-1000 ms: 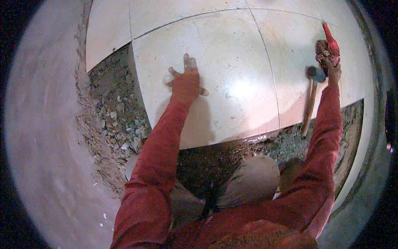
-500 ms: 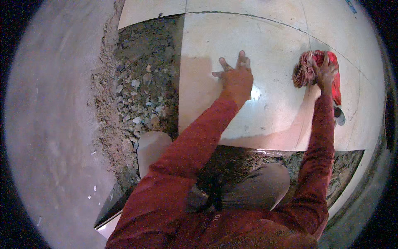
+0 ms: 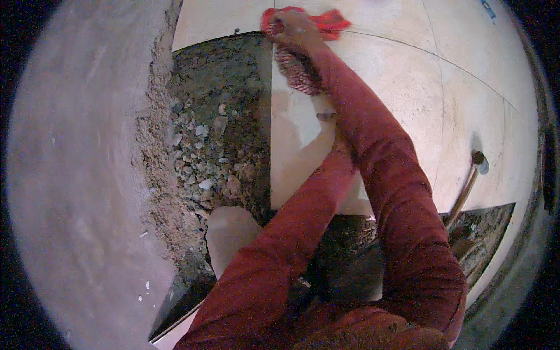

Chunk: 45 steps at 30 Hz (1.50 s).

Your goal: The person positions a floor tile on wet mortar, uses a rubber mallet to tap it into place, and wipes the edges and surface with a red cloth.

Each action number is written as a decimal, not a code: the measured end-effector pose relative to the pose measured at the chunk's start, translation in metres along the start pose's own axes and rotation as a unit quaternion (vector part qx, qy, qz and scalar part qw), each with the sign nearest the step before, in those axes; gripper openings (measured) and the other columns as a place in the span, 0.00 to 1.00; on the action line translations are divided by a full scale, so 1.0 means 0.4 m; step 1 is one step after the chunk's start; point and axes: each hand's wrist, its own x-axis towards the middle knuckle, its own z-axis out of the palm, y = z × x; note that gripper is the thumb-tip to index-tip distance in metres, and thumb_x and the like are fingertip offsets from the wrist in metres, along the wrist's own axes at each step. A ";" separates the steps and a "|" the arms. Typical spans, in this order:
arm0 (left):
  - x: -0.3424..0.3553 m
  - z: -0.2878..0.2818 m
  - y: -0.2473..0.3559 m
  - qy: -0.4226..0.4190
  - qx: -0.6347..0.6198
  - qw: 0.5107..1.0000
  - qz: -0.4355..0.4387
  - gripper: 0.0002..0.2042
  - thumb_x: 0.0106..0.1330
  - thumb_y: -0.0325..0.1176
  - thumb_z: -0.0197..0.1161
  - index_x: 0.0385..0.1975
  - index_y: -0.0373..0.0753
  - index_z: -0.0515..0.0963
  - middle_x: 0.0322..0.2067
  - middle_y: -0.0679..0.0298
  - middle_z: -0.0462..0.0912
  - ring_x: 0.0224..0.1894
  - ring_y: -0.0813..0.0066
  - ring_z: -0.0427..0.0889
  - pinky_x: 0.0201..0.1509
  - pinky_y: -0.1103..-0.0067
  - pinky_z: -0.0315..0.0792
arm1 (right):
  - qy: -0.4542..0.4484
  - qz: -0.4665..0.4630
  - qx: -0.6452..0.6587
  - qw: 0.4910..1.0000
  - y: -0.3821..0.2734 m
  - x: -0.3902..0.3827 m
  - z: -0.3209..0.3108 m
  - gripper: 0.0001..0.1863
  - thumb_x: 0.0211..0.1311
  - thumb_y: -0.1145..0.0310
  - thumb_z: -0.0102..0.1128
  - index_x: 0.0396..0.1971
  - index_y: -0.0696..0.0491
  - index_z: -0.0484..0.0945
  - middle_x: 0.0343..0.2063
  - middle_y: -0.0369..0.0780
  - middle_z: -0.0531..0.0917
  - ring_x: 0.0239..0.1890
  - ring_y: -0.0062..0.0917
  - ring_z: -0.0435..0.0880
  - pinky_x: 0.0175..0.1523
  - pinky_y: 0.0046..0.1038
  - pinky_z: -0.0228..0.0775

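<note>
At the far left corner of the large pale tile (image 3: 379,81), beside the rubble-filled gap (image 3: 219,134), we have our right hand (image 3: 296,34) closed over a bunched cloth (image 3: 298,73); motion blur hides exactly how each finger sits. Our left hand (image 3: 343,137) is lower on the same tile, mostly hidden under the right forearm, with only a bit of finger clear; we cannot tell whether it is spread or curled. To rub well here, we would judge, we press evenly through the palm, keep the fabric gathered under the fingers, and draw strokes away from the gap so that no grit is dragged onto the surface. Keeping weight off the tile's unsupported-looking edge seems wise too. As for direction, the cloth is bent and has no single long axis: its bright red part trails to the right, across the joint (image 3: 402,45) and onto the farther tile, while its striped part slants back toward us and rightward, against the forearm. Whether these are one piece or two, we cannot tell.
</note>
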 end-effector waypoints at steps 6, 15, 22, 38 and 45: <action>-0.007 0.030 -0.037 0.023 0.032 0.999 -0.008 0.37 0.68 0.46 0.61 0.76 0.40 0.59 0.79 0.59 0.53 0.69 0.14 0.57 0.57 0.26 0.65 | 0.191 -0.124 0.256 0.939 -0.248 0.158 -0.029 0.17 0.55 0.55 0.67 0.43 0.44 0.87 0.40 0.44 0.87 0.51 0.42 0.84 0.57 0.46 0.76; 0.008 0.033 -0.012 0.054 0.069 0.996 -0.003 0.43 0.64 0.49 0.67 0.77 0.39 0.56 0.79 0.58 0.51 0.68 0.14 0.59 0.56 0.29 0.68 | 0.294 0.103 -0.160 0.937 -0.046 0.114 0.161 0.27 0.55 0.43 0.69 0.53 0.37 0.84 0.60 0.45 0.76 0.65 0.51 0.71 0.64 0.71 0.57; 0.009 0.058 -0.065 0.081 0.078 0.993 -0.035 0.48 0.60 0.51 0.72 0.77 0.38 0.55 0.79 0.57 0.50 0.67 0.13 0.60 0.56 0.31 0.70 | 0.248 0.110 -0.128 0.954 0.096 0.020 0.050 0.17 0.53 0.49 0.69 0.43 0.34 0.87 0.52 0.40 0.81 0.60 0.46 0.74 0.58 0.63 0.63; 0.002 -0.061 0.063 0.021 0.161 0.987 0.005 0.66 0.40 0.51 0.86 0.78 0.38 0.48 0.80 0.57 0.43 0.66 0.14 0.62 0.47 0.41 0.83 | 0.271 0.229 0.124 0.927 0.956 -0.581 -0.742 0.24 0.65 0.44 0.64 0.55 0.42 0.80 0.55 0.42 0.83 0.56 0.43 0.81 0.58 0.45 0.73; -0.003 -0.070 0.058 0.005 0.143 0.990 0.001 0.69 0.34 0.48 0.87 0.77 0.33 0.47 0.79 0.47 0.42 0.67 0.20 0.64 0.58 0.42 0.76 | 0.258 0.267 -0.250 0.894 0.863 -0.456 -0.532 0.32 0.53 0.32 0.57 0.48 0.41 0.80 0.53 0.38 0.80 0.55 0.42 0.78 0.57 0.54 0.66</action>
